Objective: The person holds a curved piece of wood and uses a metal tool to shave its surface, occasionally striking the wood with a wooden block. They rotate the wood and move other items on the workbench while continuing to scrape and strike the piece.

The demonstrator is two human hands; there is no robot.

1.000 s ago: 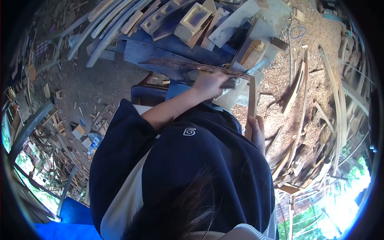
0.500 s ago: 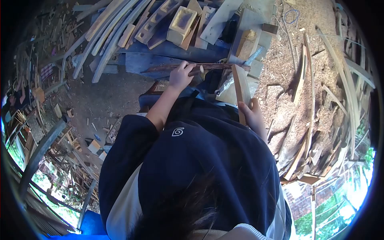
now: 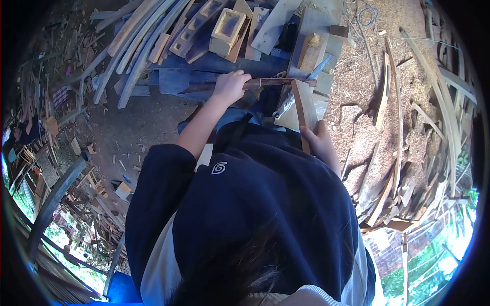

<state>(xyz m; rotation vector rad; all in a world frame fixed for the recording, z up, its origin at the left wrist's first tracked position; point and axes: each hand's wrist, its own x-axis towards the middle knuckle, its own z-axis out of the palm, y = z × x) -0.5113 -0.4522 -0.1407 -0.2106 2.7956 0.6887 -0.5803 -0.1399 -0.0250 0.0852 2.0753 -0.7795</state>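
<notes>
My left hand [image 3: 231, 86] is closed in a fist over a long, dark reddish wooden strip [image 3: 286, 81] that lies crosswise at the bench. A short brown piece with a pale end [image 3: 253, 83] sticks out of the fist to the right; its kind is hard to make out. My right hand [image 3: 319, 140] grips the near end of a pale wooden board [image 3: 304, 104], thumb on its top face. The board slants away from me, and its far end meets or overlaps the strip's right end. Part of the fingers of both hands is hidden.
Beyond the strip, the bench [image 3: 178, 81] carries curved wooden slats [image 3: 135, 51], a hollowed wooden block [image 3: 224, 30] and a blue-handled tool [image 3: 321, 66]. Sawdust and long offcuts [image 3: 385, 92] cover the ground at right. Scrap wood lies at left, where another person [image 3: 25, 127] is partly visible.
My left hand has moved slightly away from me with the short brown piece, which now lines up with the strip. The board in my right hand has shifted a little left.
</notes>
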